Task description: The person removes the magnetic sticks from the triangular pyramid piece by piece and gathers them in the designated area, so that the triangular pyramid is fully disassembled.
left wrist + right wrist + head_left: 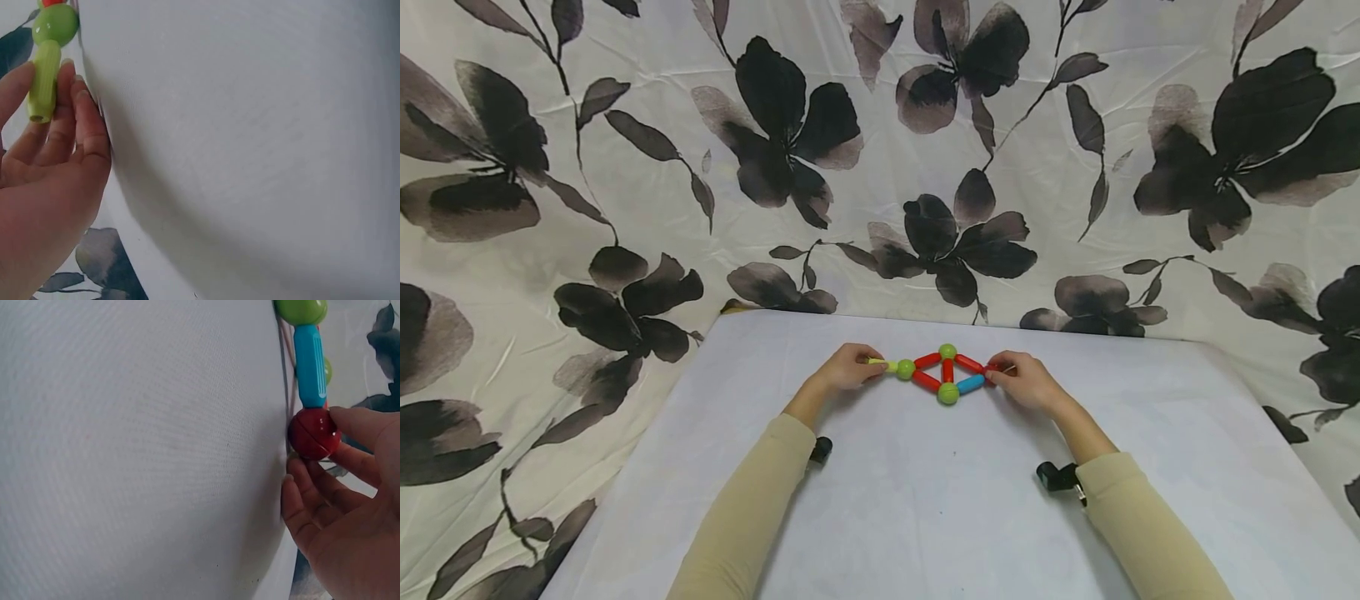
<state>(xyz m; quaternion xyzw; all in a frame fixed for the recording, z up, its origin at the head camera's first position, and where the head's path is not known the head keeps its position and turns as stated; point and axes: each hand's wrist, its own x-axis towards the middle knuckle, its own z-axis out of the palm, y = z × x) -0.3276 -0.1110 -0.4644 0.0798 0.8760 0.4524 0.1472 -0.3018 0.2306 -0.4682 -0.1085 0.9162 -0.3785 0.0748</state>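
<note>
Double-triangle rod-and-ball frame (948, 372), near the far edge of the white surface (951, 492); I judged it closed all round. The left hand (848, 368) pinched its projecting yellow-green rod (44, 81), whose bare outer end seemed the only part left unjoined; the right hand (1028, 385) held the red corner ball (314, 433) opposite.

The red ball (314, 434) at the right hand (359, 525) looked smooth, glossy plastic; the yellow-green rod (43, 84) in the left hand (56, 181), ridged plastic. Beneath both, the white tabletop (940, 483) looked matt; beyond them hung creased floral cloth (857, 258).
</note>
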